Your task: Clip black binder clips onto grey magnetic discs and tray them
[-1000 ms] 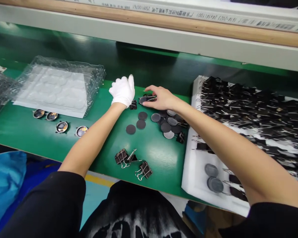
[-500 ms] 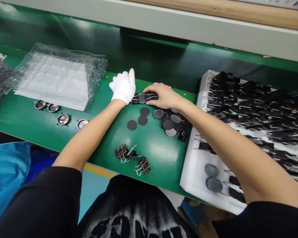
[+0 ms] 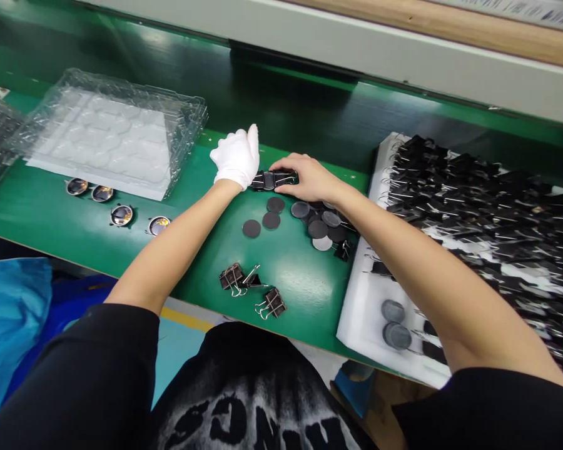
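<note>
Clipped piece [image 3: 269,180]: is being held between the two hands, near the back of the green bench [image 3: 304,275]; whether it is being supported by the surface cannot be told.
Right hand [image 3: 307,177]: the piece's right end is being pinched between thumb and fingers; a crooked bite might be caused by uneven squeezing.
Gloved left hand [image 3: 236,156]: its fingertips are being hidden by its own back, so its grip cannot be told; if loose, the piece could be twisted.
Dark discs [image 3: 271,220]: are being left uncovered just below the piece; scuffing could be caused by a dropped clip.
</note>
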The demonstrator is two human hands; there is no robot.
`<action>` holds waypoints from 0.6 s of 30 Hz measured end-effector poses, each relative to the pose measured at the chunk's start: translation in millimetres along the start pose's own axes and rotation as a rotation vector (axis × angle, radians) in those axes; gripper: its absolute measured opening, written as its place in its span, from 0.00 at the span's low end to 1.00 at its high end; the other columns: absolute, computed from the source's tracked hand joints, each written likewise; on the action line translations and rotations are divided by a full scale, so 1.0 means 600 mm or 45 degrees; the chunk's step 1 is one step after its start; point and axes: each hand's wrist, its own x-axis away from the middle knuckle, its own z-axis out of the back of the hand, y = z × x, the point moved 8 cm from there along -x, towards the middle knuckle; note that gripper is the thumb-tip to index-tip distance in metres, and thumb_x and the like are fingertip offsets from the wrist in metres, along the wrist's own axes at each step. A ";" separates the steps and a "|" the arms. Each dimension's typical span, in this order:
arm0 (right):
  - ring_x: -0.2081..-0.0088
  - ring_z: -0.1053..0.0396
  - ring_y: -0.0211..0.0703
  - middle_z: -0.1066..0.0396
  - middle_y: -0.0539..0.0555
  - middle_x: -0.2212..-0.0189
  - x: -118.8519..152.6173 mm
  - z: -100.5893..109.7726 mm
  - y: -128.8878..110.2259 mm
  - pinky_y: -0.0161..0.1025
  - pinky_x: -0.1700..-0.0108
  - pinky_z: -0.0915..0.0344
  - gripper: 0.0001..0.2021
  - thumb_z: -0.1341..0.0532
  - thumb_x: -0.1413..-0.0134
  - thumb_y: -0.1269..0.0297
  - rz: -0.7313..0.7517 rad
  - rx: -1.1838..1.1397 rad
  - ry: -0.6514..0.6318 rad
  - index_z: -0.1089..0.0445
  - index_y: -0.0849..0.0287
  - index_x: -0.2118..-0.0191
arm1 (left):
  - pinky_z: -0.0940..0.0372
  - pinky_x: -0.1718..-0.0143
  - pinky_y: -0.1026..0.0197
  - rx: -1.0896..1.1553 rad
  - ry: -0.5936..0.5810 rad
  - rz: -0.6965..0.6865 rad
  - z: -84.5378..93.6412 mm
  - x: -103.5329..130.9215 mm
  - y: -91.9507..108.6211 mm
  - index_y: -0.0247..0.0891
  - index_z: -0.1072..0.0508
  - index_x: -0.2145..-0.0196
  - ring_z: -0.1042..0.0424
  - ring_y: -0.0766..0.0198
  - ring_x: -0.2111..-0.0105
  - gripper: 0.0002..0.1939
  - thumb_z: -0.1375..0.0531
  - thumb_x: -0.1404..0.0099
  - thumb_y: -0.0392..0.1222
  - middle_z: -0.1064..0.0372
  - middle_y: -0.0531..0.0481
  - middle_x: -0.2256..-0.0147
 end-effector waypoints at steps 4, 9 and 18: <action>0.42 0.37 0.63 0.30 0.61 0.43 -0.003 0.003 -0.010 0.59 0.43 0.42 0.26 0.33 0.45 0.62 -0.064 -0.006 -0.049 0.29 0.53 0.39 | 0.41 0.39 0.41 0.127 -0.017 0.016 0.003 -0.005 -0.001 0.33 0.23 0.53 0.29 0.45 0.45 0.29 0.58 0.22 0.55 0.25 0.35 0.52; 0.43 0.36 0.61 0.26 0.60 0.45 0.011 0.052 -0.015 0.55 0.43 0.41 0.21 0.41 0.37 0.56 -0.130 -0.130 -0.088 0.26 0.57 0.42 | 0.32 0.47 0.55 0.675 -0.090 -0.328 0.074 0.028 0.037 0.36 0.24 0.54 0.24 0.59 0.54 0.33 0.65 0.21 0.52 0.22 0.41 0.53; 0.63 0.31 0.47 0.22 0.57 0.64 0.212 0.156 -0.060 0.42 0.56 0.37 0.31 0.41 0.44 0.33 -0.264 -0.750 -0.278 0.22 0.61 0.65 | 0.38 0.66 0.60 0.100 -0.479 -1.198 0.205 0.209 0.176 0.39 0.25 0.68 0.30 0.61 0.69 0.22 0.44 0.33 0.61 0.28 0.51 0.70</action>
